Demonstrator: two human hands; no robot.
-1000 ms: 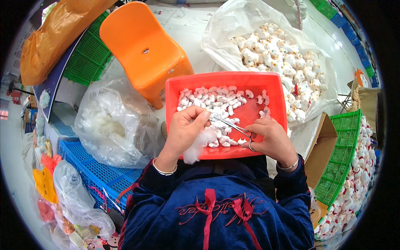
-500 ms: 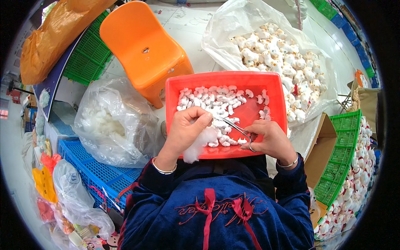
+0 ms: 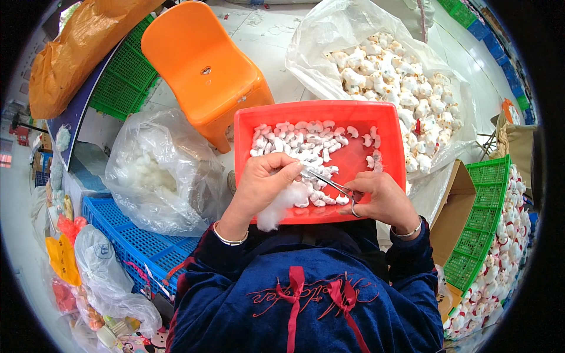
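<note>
A red plastic tub rests close against my body, with several small curved white fabric pieces lying in it. Over its near part, my left hand is closed on a tuft of white stuffing, which hangs below the fingers. Its thumb and forefinger pinch at the tip of a pair of metal forceps; whatever small piece is between them is mostly covered. My right hand grips the forceps by the ring handles, their jaws pointing left.
Beyond the tub at right lies a clear bag of white stuffed pieces. An orange chair stands at far left, near a plastic bag of stuffing and a blue crate. A cardboard box and green crate sit at right.
My right hand and the forceps have shifted very slightly, and the stuffing tuft has moved a little with my left hand. Both hands keep their grip.
</note>
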